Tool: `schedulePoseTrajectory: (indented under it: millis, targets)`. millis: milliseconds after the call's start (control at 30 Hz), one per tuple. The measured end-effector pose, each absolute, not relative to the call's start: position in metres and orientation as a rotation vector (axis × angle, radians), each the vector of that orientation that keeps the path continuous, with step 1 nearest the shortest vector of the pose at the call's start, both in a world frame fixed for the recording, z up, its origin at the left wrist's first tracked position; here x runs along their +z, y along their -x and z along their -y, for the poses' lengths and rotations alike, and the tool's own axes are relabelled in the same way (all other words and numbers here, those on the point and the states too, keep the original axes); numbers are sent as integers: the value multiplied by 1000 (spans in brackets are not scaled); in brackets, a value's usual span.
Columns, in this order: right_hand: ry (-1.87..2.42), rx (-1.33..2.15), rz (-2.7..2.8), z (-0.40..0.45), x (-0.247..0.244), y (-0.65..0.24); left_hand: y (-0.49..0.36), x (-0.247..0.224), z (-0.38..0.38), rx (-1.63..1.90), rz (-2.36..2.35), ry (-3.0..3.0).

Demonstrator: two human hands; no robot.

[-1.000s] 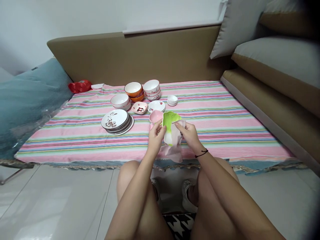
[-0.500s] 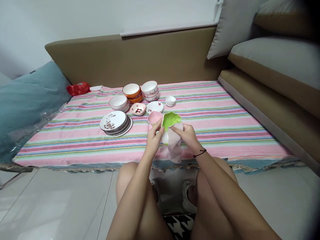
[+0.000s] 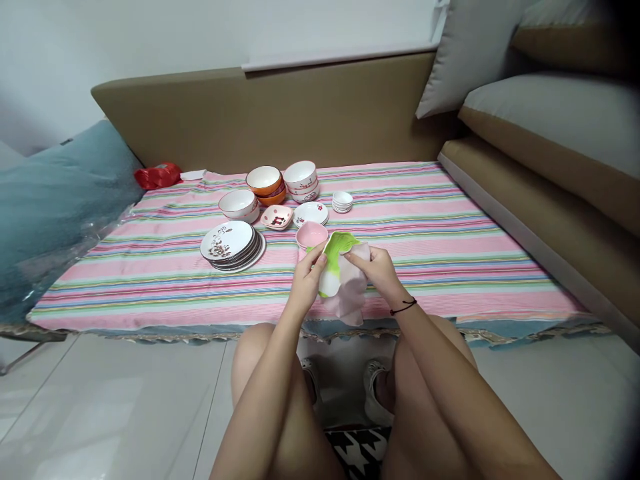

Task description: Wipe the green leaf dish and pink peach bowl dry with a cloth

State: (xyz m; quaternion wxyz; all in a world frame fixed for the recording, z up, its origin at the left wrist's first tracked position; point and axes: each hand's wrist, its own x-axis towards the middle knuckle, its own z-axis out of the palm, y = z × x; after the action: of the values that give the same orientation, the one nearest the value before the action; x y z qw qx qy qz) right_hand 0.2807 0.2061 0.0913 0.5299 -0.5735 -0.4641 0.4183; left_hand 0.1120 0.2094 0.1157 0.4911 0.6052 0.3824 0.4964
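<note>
Between my hands, above the front part of the striped cloth, is a green and white leaf-shaped dish (image 3: 334,259), tilted toward me. My left hand (image 3: 307,275) is closed on its left edge, thumb on the near side. A thin whitish-pink wiping cloth (image 3: 353,285) lies against the dish's right side and hangs below it. My right hand (image 3: 376,268) pinches this cloth, its thumb pressing it to the dish; its other fingers are hidden behind. Just beyond my left hand sits a pink bowl (image 3: 312,233), partly covered by the dish and my fingers.
Stacked plates (image 3: 229,243) stand at left. Behind are white bowls (image 3: 301,175), orange bowls (image 3: 265,180), a square patterned dish (image 3: 277,217), flowered plates (image 3: 311,214) and small white dishes (image 3: 343,200). All rest on the striped cloth (image 3: 440,233). Cushions (image 3: 550,127) border the right.
The dish has turned and dipped slightly, showing more of its white lower part. The wiping cloth has shifted right with my right hand, and more of the pink bowl shows.
</note>
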Motion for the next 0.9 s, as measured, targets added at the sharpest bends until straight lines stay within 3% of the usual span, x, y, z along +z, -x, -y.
schedulePoseTrajectory:
  millis: [300,900]
  targets:
    - [1214,1344,1056,-203,90,-274,-115,114,-210,1249,-934,-1441]
    - [1393,1011,1255,-206,95,-290,-110,115,-209,1200,-1076,-1608]
